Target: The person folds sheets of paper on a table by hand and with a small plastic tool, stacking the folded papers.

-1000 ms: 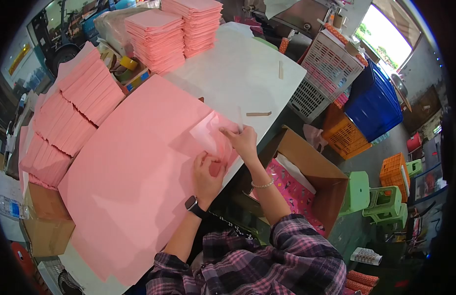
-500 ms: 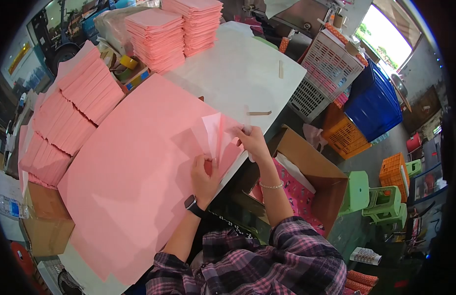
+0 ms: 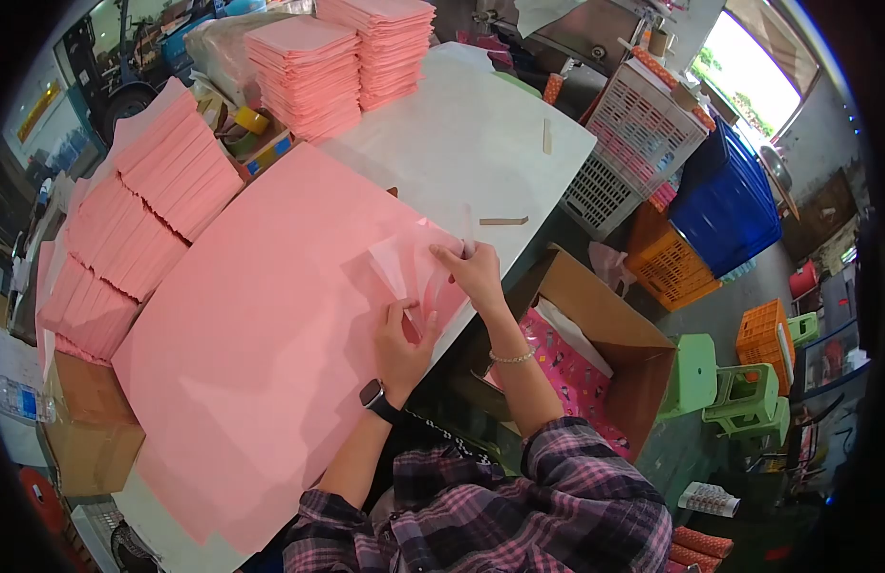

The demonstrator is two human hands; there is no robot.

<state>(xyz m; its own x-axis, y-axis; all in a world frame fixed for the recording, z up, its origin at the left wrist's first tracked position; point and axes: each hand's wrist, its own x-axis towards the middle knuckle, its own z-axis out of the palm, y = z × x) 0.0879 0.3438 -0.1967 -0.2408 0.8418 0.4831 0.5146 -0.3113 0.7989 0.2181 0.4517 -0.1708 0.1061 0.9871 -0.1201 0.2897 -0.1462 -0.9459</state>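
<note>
Take the left hand [image 3: 402, 351] as the middle of the clock. Its thumb and fingers are sitting a little apart, with the tips touching the curled corner [image 3: 389, 267] of the big pink sheet [image 3: 261, 296]. The sheet is lying on the white table [image 3: 461, 143], spreading from 7 to 12 o'clock. Between 1 and 2 o'clock, the right hand [image 3: 478, 277] is closing round a thin see-through strip, too faint to name, and is touching the corner too.

The corner looks thin, so soft pinching and slow lifting seem best; hard pulling could be making creases or rips. The left fingertips should be pressing just enough to stop sliding.

A cardboard box [image 3: 600, 310] is standing at 3 o'clock. Farther off, pink piles [image 3: 137, 234] are leaning at 10 o'clock, and tall stacks [image 3: 307, 86] are rising at 11.
</note>
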